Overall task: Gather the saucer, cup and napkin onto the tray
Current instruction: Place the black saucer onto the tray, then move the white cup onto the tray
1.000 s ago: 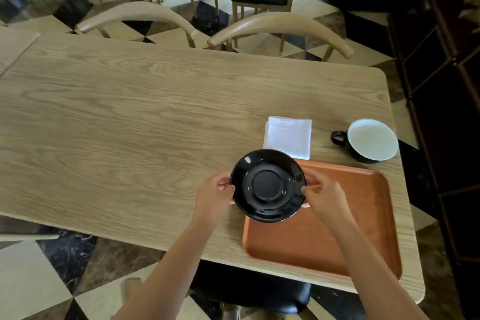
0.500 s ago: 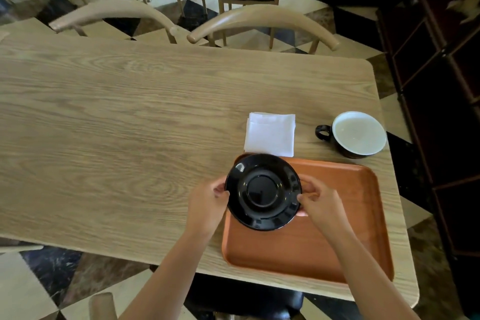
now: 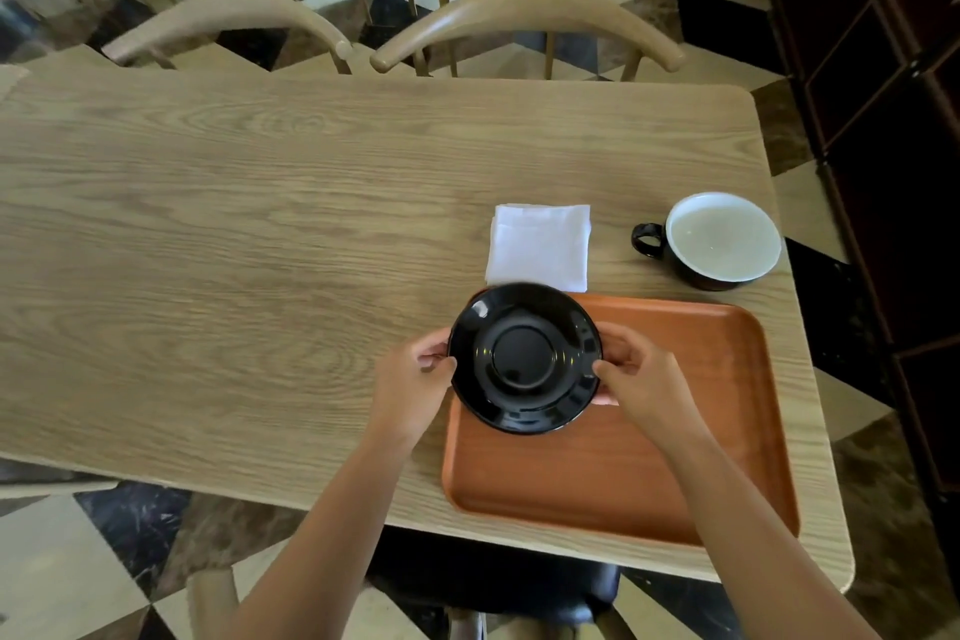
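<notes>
A glossy black saucer (image 3: 524, 358) is held by its rim over the far left corner of the orange-brown tray (image 3: 675, 457). My left hand (image 3: 413, 382) grips the saucer's left edge and my right hand (image 3: 641, 387) grips its right edge. A folded white napkin (image 3: 540, 244) lies flat on the table just beyond the tray. To the right of the napkin stands a black cup (image 3: 719, 239) with a white inside, its handle pointing left.
The light wooden table (image 3: 260, 250) ends close to the tray's right side and near edge. Two curved wooden chair backs (image 3: 524, 13) stand along the far edge. A dark cabinet (image 3: 893, 120) is on the right.
Both hands have carried the saucer to the right, from over the tray's left rim to above its far left corner. The napkin and cup have stayed put.
</notes>
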